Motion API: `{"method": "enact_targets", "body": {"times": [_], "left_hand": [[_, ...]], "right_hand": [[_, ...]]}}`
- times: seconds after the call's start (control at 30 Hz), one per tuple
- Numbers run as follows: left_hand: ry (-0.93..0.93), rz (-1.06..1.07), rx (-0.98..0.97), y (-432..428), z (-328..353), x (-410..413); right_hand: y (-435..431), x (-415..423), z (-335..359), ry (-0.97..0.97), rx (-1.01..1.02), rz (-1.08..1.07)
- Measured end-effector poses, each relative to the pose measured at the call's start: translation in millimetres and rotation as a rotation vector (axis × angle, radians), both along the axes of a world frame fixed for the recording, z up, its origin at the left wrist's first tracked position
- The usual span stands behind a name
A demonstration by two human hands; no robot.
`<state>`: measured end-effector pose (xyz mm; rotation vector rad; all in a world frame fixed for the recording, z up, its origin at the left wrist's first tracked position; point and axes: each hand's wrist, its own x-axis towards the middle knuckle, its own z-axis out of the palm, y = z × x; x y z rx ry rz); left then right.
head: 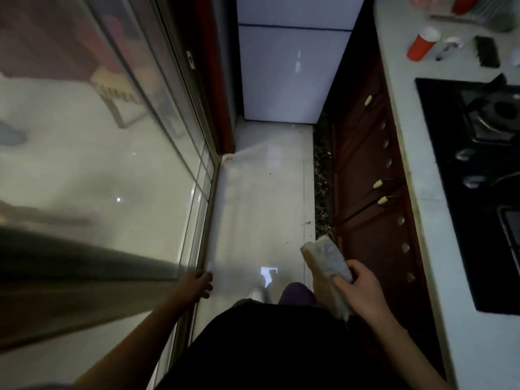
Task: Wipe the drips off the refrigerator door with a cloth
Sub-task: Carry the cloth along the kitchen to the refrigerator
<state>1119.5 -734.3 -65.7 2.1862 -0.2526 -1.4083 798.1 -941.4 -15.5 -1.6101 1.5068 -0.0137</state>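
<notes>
right hand [363,294]: closest to the camera, fingers wrapped round a bunched-up cloth [327,270], thumb pressed on top. Held low by the hip, nowhere near any surface.

left hand [200,285]: fingers curled onto the edge of the sliding glass door [157,153] frame. Looks like a steadying grip, nothing carried in it.

cloth: pale with a tan edge, folded into a thick wad that sticks out past the fingers. Can't tell if it's damp.

floor [261,198]: light tile in a narrow aisle, a few dark specks, otherwise open walking room between the glass and the red cabinets [368,164].

counter [399,88]: off to the right, with a black gas hob [478,164], a red cup [422,45] and a dark brush [486,52] further back. Not part of the job.

refrigerator door [289,74]: at the far end of the aisle, white, two panels with a seam between them. A faint vertical streak [297,61] on the lower panel is probably a drip, though it might be glare.

step in hand, my guess: walking up to the fridge; wiping hasn't started.

tip: open the wad out flat before touching the door, start above the streak and pull downward along it, then refold to a clean face for a second pass so it doesn't smear.
</notes>
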Motion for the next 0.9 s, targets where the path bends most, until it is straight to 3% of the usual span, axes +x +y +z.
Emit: {"method": "enact_targets", "body": {"times": [0.23, 0.67, 0.9], "left_hand": [[-0.075, -0.136, 0.01, -135.7, -1.5, 81.0], [-0.05, 0.183, 0.116, -288.0, 15.8, 206.9], [-0.025, 0.148, 0.113, -415.2, -15.3, 304.6]], "right_hand": [[-109.2, 56.1, -19.1, 0.022, 0.064, -0.09], [-366.9, 270.2, 10.3, -0.064, 0.024, 0.194], [-475.1, 362.0, 7.0, -0.075, 0.029, 0.159]]}}
